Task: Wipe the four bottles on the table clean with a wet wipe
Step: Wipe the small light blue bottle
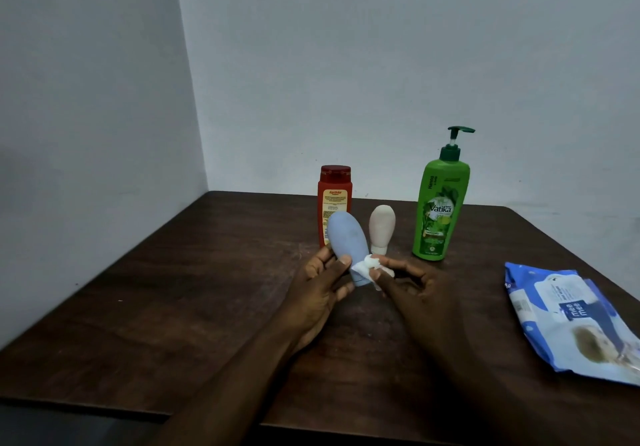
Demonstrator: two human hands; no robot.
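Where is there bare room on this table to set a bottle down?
Bare: the dark wooden table from the left wall to the left hand; also the strip between the tall green pump bottle and the blue wet-wipe pack. Crowded: around the red plastic bottle and pale squeeze tube.

Blue bottle (346,237) tilted cap-down, crumpled white wipe (366,266) against it, red bottle (334,192), cream bottle (381,224), green pump bottle (440,210) upright behind

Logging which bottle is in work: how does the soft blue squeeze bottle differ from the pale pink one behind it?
The blue squeeze bottle is gripped, tilted, in the left hand; the pale pink squeeze bottle stands upright on its cap on the table. The right hand holds a white wet wipe against the blue one; nothing touches the pink one. Both are rounded, cap down.
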